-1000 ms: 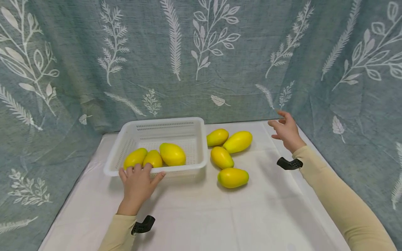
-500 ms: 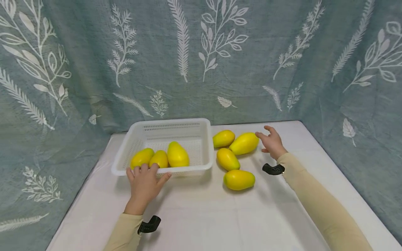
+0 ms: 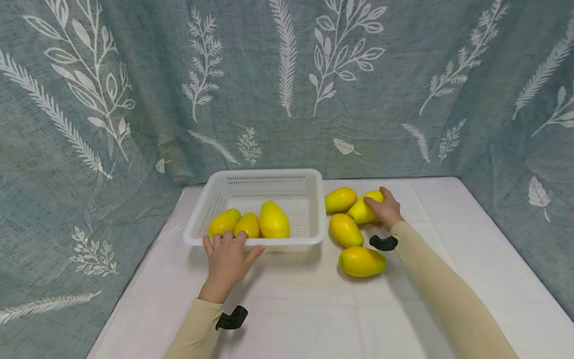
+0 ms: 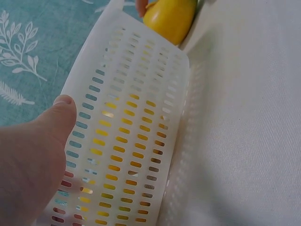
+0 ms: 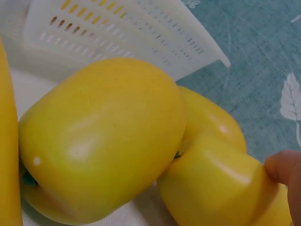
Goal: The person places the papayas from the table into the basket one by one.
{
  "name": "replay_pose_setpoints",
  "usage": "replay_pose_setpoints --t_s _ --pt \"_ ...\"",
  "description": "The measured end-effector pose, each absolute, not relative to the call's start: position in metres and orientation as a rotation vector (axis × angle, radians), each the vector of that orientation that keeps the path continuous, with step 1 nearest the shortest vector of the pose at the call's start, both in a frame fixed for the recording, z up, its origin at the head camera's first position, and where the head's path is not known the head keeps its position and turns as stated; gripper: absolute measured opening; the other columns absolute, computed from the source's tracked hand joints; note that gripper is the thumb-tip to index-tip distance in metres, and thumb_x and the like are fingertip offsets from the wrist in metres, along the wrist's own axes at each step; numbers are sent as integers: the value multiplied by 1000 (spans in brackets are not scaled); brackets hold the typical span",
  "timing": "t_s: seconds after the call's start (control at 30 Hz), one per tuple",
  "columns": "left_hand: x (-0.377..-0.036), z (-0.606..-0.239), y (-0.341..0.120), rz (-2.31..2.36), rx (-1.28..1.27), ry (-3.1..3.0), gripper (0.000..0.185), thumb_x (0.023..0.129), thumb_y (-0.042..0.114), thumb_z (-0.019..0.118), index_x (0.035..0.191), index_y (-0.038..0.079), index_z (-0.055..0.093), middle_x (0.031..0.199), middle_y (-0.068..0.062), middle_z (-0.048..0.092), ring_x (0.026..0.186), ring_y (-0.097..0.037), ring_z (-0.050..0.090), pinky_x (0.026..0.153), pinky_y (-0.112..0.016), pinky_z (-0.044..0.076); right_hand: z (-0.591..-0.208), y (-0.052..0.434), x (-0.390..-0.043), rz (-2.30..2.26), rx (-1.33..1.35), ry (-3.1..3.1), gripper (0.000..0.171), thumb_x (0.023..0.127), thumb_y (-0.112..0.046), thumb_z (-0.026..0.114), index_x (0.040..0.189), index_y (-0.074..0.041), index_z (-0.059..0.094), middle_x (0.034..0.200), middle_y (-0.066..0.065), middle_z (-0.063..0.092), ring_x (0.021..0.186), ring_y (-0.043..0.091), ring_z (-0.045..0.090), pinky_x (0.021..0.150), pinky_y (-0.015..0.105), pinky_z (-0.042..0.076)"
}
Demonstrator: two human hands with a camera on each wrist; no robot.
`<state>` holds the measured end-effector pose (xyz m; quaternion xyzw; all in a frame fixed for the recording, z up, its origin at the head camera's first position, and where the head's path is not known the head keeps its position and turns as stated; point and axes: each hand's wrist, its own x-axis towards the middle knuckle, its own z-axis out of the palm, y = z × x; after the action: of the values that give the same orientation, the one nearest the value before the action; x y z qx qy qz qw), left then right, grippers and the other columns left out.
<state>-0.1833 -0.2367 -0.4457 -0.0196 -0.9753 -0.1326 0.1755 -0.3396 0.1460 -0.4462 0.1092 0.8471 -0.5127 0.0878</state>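
A white slotted basket (image 3: 269, 173) stands on the table with three yellow fruits (image 3: 273, 219) inside. My left hand (image 3: 228, 257) rests against its front wall, fingers laid up on the rim and thumb spread. In the left wrist view the thumb (image 4: 59, 113) lies beside the basket wall (image 4: 136, 141). To the right of the basket lie several more yellow fruits. My right hand (image 3: 383, 207) grips the rear right one (image 3: 364, 209), and its fingertip (image 5: 282, 169) shows on that fruit (image 5: 221, 188). Two others (image 3: 346, 230) (image 3: 361, 261) lie nearer me.
A white cloth (image 3: 314, 309) covers the table. A teal curtain with white leaf prints (image 3: 287, 75) hangs close behind and along both sides. One more yellow fruit (image 3: 341, 199) sits by the basket's right wall.
My right hand has come in from the far right, moved left and taken hold of the rear right fruit. The left hand has stayed on the basket. The head view shifted left.
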Motion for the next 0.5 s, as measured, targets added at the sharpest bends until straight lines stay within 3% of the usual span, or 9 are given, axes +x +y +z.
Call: replay_pose_setpoints --t_s 0.27,0.5 --pt "-183 -442 -236 -367 -73 -2733 55 88 53 73 104 1 64 96 -25 59 98 -50 49 108 -74 17 -443 147 -336 -1757 369 2401 77 103 -30 53 165 -18 10 168 21 17 147 43 34 111 56 45" --pt "-183 -445 -237 -372 -73 -2739 56 88 53 73 106 0 65 97 -25 60 100 -52 50 108 -75 17 -437 156 -334 -1844 387 2409 76 102 -30 54 165 -19 12 166 22 22 140 40 41 105 54 51"
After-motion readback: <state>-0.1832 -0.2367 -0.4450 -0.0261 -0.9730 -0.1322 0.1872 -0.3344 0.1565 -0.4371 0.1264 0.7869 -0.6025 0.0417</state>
